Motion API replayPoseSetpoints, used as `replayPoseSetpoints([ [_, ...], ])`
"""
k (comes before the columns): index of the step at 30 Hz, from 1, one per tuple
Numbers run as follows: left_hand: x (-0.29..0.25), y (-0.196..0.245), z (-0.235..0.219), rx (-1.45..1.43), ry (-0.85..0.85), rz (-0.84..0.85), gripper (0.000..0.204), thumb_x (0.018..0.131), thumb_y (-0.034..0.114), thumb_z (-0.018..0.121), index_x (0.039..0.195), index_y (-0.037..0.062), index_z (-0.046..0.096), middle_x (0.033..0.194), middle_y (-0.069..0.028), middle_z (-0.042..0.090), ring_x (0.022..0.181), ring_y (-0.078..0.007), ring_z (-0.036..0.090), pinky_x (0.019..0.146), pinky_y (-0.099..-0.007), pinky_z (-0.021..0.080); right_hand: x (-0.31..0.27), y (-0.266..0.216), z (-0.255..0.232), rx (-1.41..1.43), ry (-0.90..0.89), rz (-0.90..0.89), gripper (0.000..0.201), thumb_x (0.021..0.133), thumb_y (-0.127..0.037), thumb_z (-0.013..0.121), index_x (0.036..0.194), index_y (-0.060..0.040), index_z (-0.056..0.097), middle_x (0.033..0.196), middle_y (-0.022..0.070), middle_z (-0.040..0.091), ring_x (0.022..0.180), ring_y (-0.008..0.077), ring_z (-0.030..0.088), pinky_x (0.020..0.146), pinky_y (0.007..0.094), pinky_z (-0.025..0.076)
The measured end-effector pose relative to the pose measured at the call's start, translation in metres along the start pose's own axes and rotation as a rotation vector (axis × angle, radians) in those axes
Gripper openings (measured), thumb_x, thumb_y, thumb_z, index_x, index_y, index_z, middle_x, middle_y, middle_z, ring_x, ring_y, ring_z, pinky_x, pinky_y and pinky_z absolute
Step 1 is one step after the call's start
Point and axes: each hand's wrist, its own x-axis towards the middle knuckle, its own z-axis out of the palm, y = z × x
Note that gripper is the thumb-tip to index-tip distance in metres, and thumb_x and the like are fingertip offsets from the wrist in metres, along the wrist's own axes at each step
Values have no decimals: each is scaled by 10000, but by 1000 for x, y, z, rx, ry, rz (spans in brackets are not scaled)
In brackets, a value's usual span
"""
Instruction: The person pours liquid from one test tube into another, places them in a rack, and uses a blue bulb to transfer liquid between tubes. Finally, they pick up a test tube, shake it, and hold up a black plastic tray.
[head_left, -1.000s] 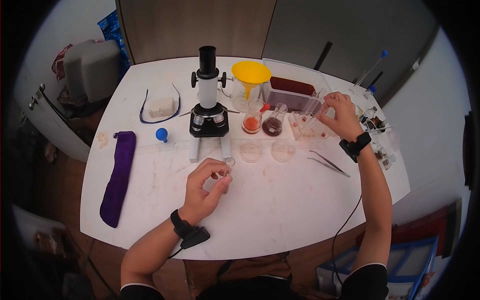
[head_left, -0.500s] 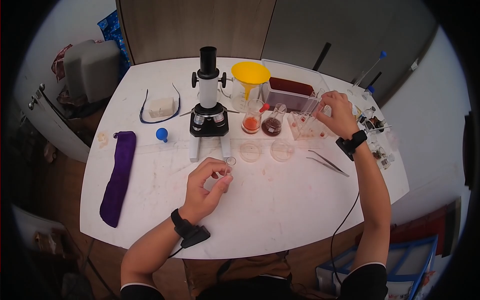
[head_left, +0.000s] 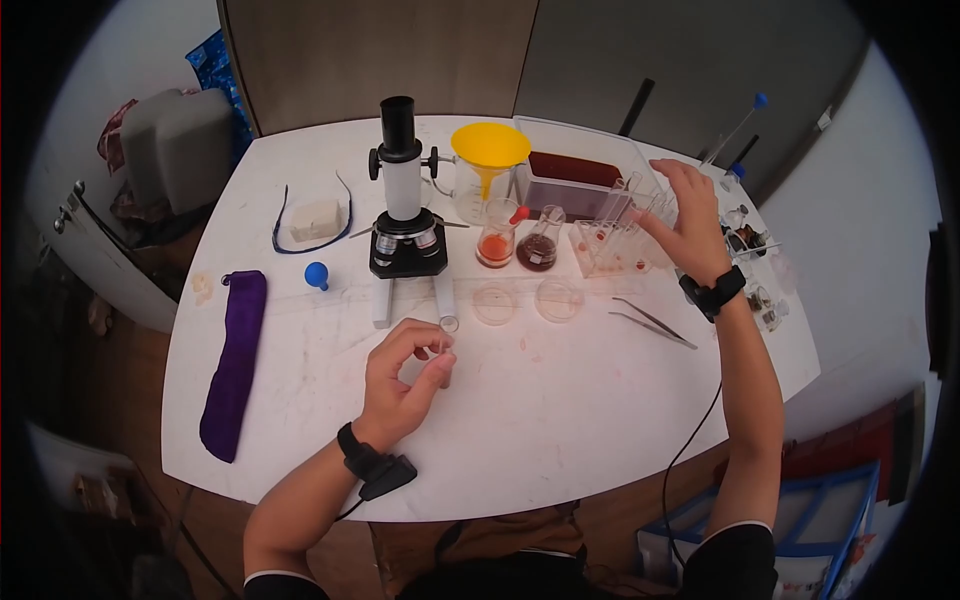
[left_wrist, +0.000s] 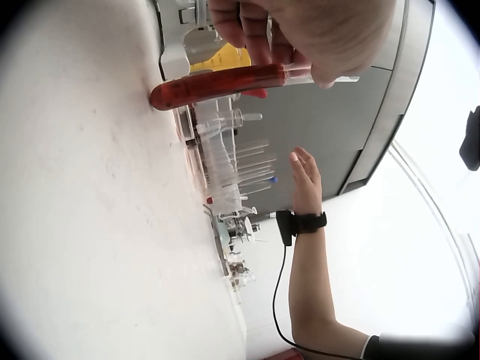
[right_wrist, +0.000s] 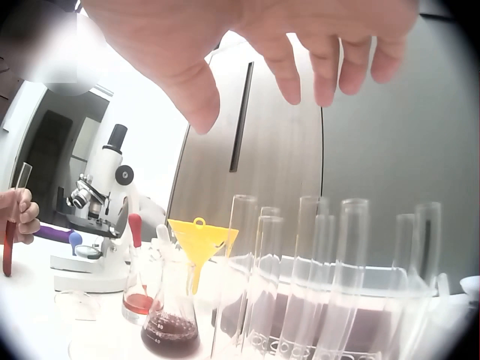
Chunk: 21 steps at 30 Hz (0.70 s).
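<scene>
Test tube (left_wrist: 217,84) of red liquid, pinched in the fingers (left_wrist: 256,36) of the left hand (head_left: 398,385), right before the microscope (head_left: 403,190) on the table (head_left: 540,430); and across, above clear tubes (right_wrist: 352,262), spread fingers (right_wrist: 324,69) of the right hand (head_left: 697,232).

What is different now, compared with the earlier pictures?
The right hand has opened its fingers and shifted slightly right beside the test tube rack; it seems to have let go of a tube there and now holds nothing. The left hand still holds the tube of red liquid. The microscope stayed in place.
</scene>
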Motion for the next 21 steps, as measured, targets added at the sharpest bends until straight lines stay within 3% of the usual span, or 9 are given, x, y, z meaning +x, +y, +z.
replayPoseSetpoints([
  [1,0,0,0,6,-2,-4,94,960,98,650,1015,23,639,967,-80,627,820,-137,606,830,-289,461,-2,-3,-7,0,0,0,502,832,-302,787,1247,-56,648,1325,131,597,1245,346,488,1041,431,400],
  [4,0,-1,0,-2,3,-5,82,961,96,648,1004,29,633,956,-78,624,827,-142,614,859,-306,466,-15,-12,-23,23,227,19,452,876,-265,759,1253,-44,645,1291,134,619,1203,315,543,1003,413,436],
  [6,-1,-3,-1,3,-3,-6,77,962,97,648,999,31,630,951,-76,621,832,-143,618,874,-319,468,-30,-15,-30,244,232,126,402,908,-218,732,1249,-28,636,1218,129,652,1094,287,610,948,390,471],
  [7,-1,-5,-1,7,-8,-5,73,964,98,649,993,34,627,945,-73,619,837,-144,622,888,-331,469,-39,-19,-27,259,262,101,307,923,-165,714,1183,-11,658,1051,120,697,914,250,664,840,349,510],
  [8,-1,-6,0,7,-12,-2,73,964,98,649,993,34,627,945,-73,619,837,-144,622,888,-331,469,-50,-22,-24,256,265,104,307,923,-165,714,1183,-11,658,1051,120,697,914,250,664,840,349,510],
  [10,-1,-9,1,-30,34,7,111,914,60,682,1022,35,673,949,-65,646,827,-149,602,767,-290,450,-69,-25,-14,325,74,168,179,926,-125,704,1048,5,687,893,116,704,778,238,680,727,326,523],
  [13,-1,-14,-1,-36,48,24,107,917,60,680,1021,36,669,947,-70,649,844,-158,603,763,-289,450,-87,-21,20,227,-50,103,95,915,-114,705,889,-24,687,810,134,702,655,297,669,596,371,513],
  [16,-1,-11,0,-39,65,-29,91,922,58,675,1007,29,655,942,-72,639,864,-167,602,829,-314,473,-90,-12,50,33,-171,38,214,933,-216,683,784,-68,638,746,104,682,681,304,675,610,429,517],
  [21,0,-8,0,-35,62,-28,76,929,52,669,984,15,633,935,-71,617,877,-178,602,949,-376,476,-89,3,80,-58,-275,55,197,920,-217,677,783,-77,648,732,104,680,701,313,676,639,443,524],
])
